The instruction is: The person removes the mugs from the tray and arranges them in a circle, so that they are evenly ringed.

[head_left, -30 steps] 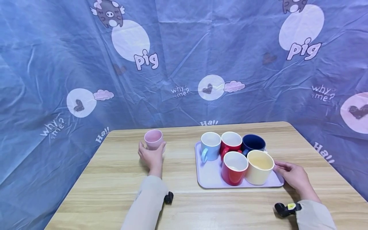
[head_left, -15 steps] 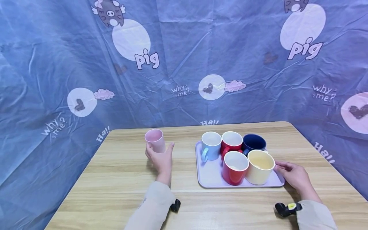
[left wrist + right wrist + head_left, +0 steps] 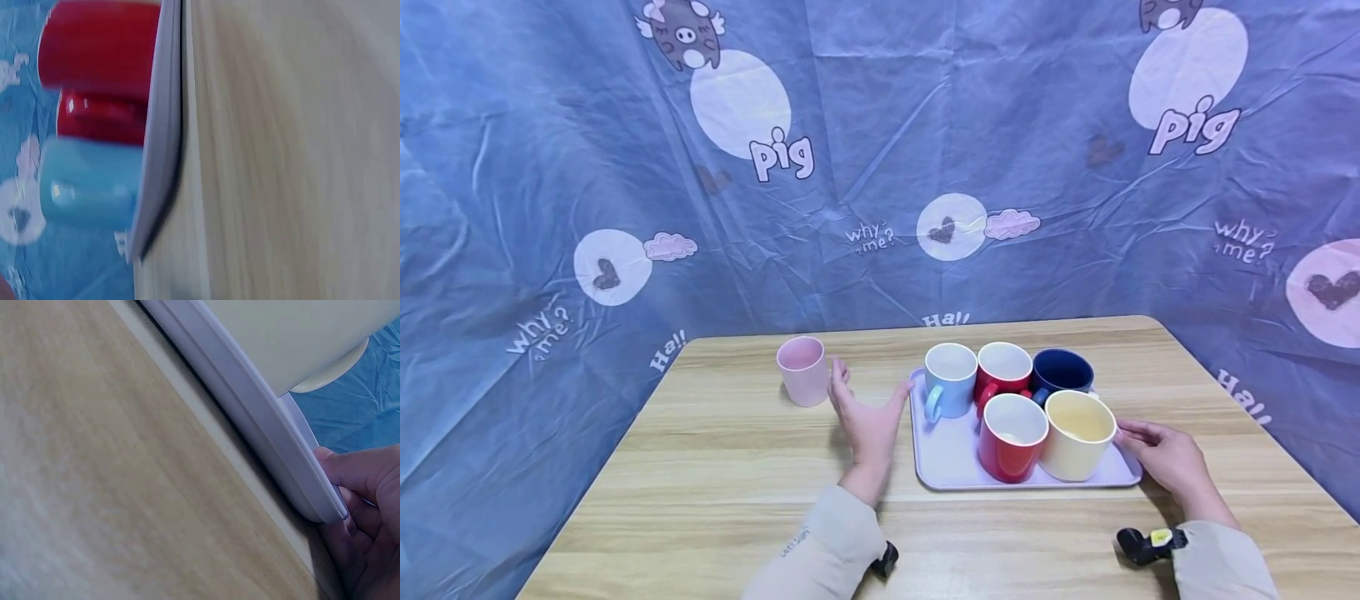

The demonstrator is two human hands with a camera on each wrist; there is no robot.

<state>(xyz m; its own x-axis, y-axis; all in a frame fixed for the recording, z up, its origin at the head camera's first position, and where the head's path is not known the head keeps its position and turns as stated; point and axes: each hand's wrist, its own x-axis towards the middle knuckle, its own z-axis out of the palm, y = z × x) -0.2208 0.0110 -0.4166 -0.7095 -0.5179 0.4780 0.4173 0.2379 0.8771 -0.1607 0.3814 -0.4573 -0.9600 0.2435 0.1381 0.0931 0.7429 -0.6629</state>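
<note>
A pink cup (image 3: 805,379) stands upright on the table at the left, apart from my left hand (image 3: 868,421). That hand is between the cup and the tray with thumb and fingers spread, holding nothing. My right hand (image 3: 1168,462) pinches the right edge of the lavender tray (image 3: 943,458); in the right wrist view its thumb (image 3: 334,464) lies at the rim, with the other fingers curled beside it. On the tray stand a light blue mug (image 3: 955,396), two red mugs, the front one (image 3: 1006,458) nearer me, a dark blue mug (image 3: 1037,385) and a cream mug (image 3: 1067,454).
The wooden table (image 3: 700,483) extends around the tray, its back edge against a blue printed curtain (image 3: 850,167). A black wrist device (image 3: 1150,546) sits at the right sleeve.
My left hand has let go of the pink cup and moved right toward the tray. The cup stays where it was set. The right hand has not moved.
</note>
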